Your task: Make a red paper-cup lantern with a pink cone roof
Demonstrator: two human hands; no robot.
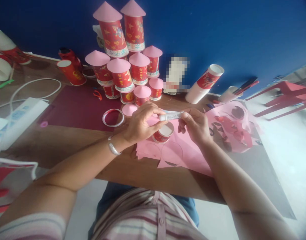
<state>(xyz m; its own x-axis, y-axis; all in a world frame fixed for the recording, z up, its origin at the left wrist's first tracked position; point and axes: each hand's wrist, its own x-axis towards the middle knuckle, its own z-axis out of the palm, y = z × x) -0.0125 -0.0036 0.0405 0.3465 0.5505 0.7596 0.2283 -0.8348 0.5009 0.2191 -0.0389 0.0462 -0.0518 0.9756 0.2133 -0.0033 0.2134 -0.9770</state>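
My left hand (141,124) and my right hand (195,126) both grip a white glue stick (170,116), held level above the table; the left fingers pinch its left end and the right fingers wrap its right end. Just below it stands a small red paper cup (163,133) on sheets of pink paper (185,153). A pink paper cone (130,109) lies beside the left hand. A silver bracelet is on my left wrist.
A stack of red cups topped with pink cones (126,71) rises at the back centre. A clear tape ring (113,117) lies on a dark red mat (78,106). Pink scraps (232,130) pile at right; a power strip (16,121) at left; a lying cup stack (204,83).
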